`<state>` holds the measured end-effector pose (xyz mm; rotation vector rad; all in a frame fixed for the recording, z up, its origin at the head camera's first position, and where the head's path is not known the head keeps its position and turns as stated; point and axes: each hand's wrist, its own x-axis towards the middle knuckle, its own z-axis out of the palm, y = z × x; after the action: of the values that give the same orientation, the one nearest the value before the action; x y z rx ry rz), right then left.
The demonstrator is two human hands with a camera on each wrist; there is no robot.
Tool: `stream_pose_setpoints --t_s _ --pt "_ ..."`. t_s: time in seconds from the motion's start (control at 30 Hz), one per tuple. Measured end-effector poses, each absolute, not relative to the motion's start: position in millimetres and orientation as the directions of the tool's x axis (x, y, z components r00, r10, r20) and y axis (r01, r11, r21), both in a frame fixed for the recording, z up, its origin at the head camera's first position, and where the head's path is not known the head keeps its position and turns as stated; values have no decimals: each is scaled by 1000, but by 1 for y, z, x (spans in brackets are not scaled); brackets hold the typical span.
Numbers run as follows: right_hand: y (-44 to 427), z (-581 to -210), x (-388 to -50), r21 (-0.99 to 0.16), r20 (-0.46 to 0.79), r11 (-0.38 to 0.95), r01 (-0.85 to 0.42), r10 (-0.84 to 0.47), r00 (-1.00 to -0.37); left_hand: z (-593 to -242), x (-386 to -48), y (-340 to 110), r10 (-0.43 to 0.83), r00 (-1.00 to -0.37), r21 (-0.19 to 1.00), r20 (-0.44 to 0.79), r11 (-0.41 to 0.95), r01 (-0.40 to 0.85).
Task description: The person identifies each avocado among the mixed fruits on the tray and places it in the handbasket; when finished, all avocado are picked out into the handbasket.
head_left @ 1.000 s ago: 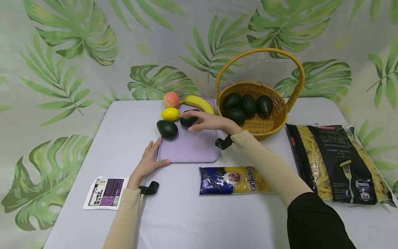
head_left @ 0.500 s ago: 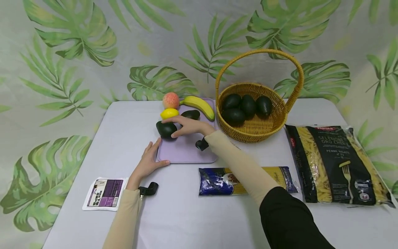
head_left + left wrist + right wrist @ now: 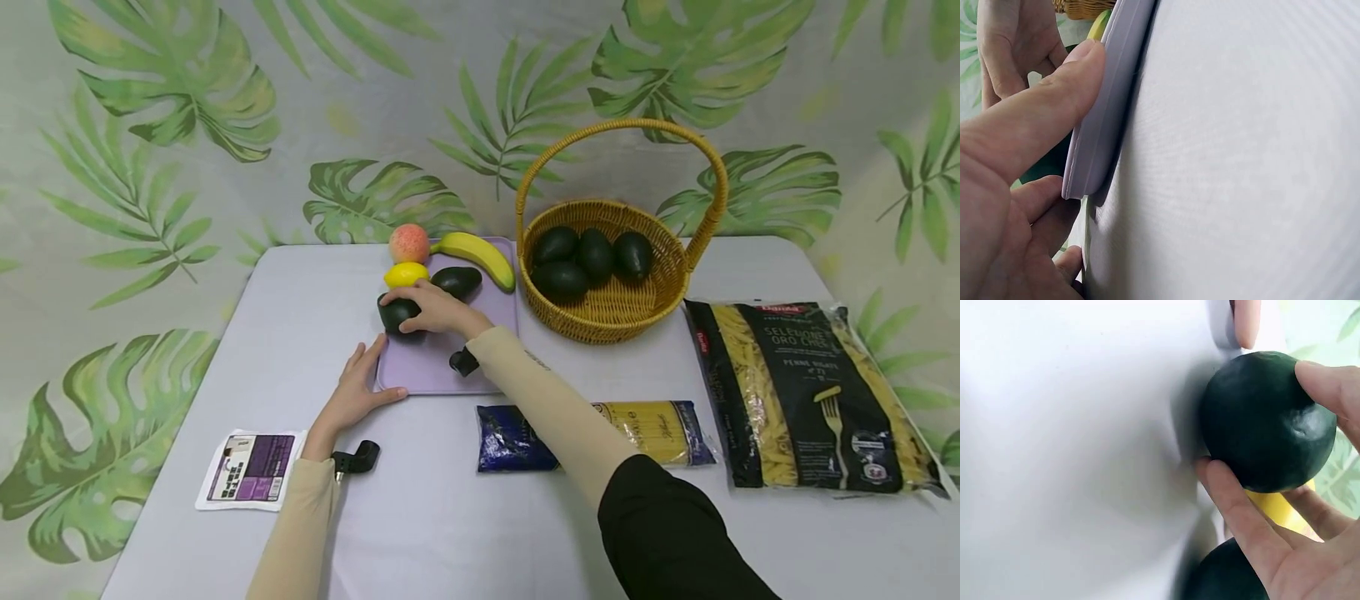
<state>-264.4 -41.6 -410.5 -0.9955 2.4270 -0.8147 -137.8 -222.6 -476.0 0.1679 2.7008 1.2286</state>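
My right hand (image 3: 438, 308) grips a dark green avocado (image 3: 395, 314) at the left side of the lilac tray (image 3: 450, 375). In the right wrist view, thumb and fingers lie around the avocado (image 3: 1266, 422). My left hand (image 3: 356, 392) spans the tray's near left corner, its thumb along the front edge and its fingers at the left edge. The thumb (image 3: 1054, 100) touches the outer wall of the tray (image 3: 1100, 131) in the left wrist view. Behind the held avocado lie a lemon (image 3: 406, 275), a peach (image 3: 409, 243), a banana (image 3: 483, 257) and another avocado (image 3: 459, 283).
A wicker basket (image 3: 600, 321) with a tall handle stands right of the tray, with several avocados inside. In front lies a spaghetti pack (image 3: 652, 429), partly under my right forearm. A large penne bag (image 3: 810, 396) is at right, a white-and-purple packet (image 3: 251, 469) at left.
My right hand has moved left and slightly nearer from above the back avocado to the front one, and now grips it. The left hand keeps its place at the tray corner.
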Motion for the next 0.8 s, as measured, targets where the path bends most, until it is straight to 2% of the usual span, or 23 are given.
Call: stream_pose_setpoints --t_s 0.1,0.23,0.43,0.63,0.8 --pt "-36 -411 -264 -670 -83 526 -524 -754 -652 -476 -137 -223 175 -979 759 -106 650 34" --pt "-20 -406 -265 -760 12 389 -521 -793 -609 -475 -137 -223 178 -979 760 -99 648 41" --pt "28 -387 -263 -919 38 205 -337 -805 -591 -474 -138 -221 176 -979 757 -105 653 36" --pt "94 -364 -261 -941 -19 224 -253 -783 -622 -474 -138 -221 173 -979 755 -104 655 35" --pt "145 -355 -261 -936 -45 274 -221 -717 -696 -473 -137 -220 167 -979 758 -114 652 23"
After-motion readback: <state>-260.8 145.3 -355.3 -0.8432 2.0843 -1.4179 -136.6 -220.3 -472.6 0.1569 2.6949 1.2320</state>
